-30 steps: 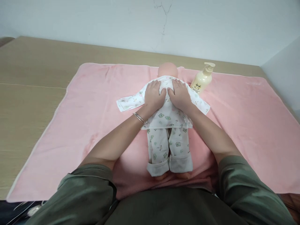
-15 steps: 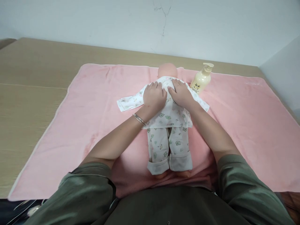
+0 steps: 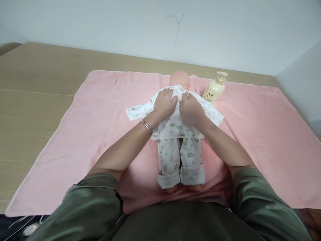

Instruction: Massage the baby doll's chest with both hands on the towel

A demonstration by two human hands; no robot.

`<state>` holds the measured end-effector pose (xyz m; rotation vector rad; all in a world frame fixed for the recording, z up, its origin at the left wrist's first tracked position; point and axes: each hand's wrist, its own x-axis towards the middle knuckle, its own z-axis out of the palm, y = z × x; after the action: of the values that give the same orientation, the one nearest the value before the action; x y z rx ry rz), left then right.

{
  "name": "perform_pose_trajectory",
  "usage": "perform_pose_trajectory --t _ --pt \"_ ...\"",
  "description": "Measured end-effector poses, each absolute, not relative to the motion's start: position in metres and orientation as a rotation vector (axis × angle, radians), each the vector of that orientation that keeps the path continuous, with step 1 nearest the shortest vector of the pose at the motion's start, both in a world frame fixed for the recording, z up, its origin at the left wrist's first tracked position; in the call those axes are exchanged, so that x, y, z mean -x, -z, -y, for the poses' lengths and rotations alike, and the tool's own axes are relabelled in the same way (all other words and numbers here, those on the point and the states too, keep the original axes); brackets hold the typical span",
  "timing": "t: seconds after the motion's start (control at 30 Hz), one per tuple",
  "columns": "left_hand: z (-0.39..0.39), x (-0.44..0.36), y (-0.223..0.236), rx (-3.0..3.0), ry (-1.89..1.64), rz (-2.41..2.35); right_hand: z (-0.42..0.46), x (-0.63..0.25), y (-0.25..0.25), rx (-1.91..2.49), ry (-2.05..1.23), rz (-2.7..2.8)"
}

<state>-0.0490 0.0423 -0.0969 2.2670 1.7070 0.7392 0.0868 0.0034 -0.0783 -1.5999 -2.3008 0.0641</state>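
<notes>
A baby doll (image 3: 179,79) in white printed clothes lies lengthwise on a pink towel (image 3: 100,110), head away from me, feet towards me. My left hand (image 3: 164,103) rests flat on the doll's upper back, left of the middle, fingers stretched out; a metal bangle sits on that wrist. Beside it my right hand (image 3: 191,107) lies flat on the right half of the back, fingers together and extended. The thumbs almost meet over the middle of the white top (image 3: 175,125). Neither hand grips anything.
A cream pump bottle (image 3: 214,89) stands on the towel just right of the doll's head. The towel covers a wooden table (image 3: 32,87) that meets a pale wall at the back. Cables show at the bottom left corner.
Both hands have slid slightly towards me down the doll's back. The camera view has tipped a little, so the scene sits lower in the frame.
</notes>
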Motion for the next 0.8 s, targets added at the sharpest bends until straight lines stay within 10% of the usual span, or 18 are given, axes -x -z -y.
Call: perform_pose_trajectory --t 0.8 --pt "-0.013 0.031 0.095 -2.353 -0.815 -1.784 -0.026 -0.1 0.082 1.728 -0.15 2.176"
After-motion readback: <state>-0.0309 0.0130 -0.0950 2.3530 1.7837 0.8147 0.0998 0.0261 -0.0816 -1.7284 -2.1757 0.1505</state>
